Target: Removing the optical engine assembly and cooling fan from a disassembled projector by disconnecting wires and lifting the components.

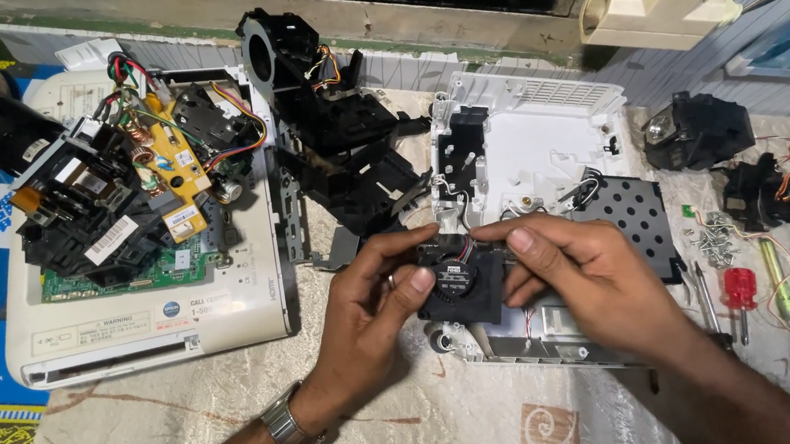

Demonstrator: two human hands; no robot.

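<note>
Both of my hands hold a small black cooling fan (460,283) with red and black wires, just above the front edge of a white plastic housing shell (540,143). My left hand (373,300), with a metal watch on the wrist, grips the fan's left side, thumb on its face. My right hand (571,268) pinches the fan's top and right side. A perforated black metal plate (637,210) lies in the shell behind my right hand.
An opened white device (151,315) with a green circuit board, a yellow board and coloured wires lies at the left. Black plastic frame parts (339,132) sit in the middle back. Screwdrivers (739,292), loose screws (713,242) and a black lamp block (696,129) lie at the right.
</note>
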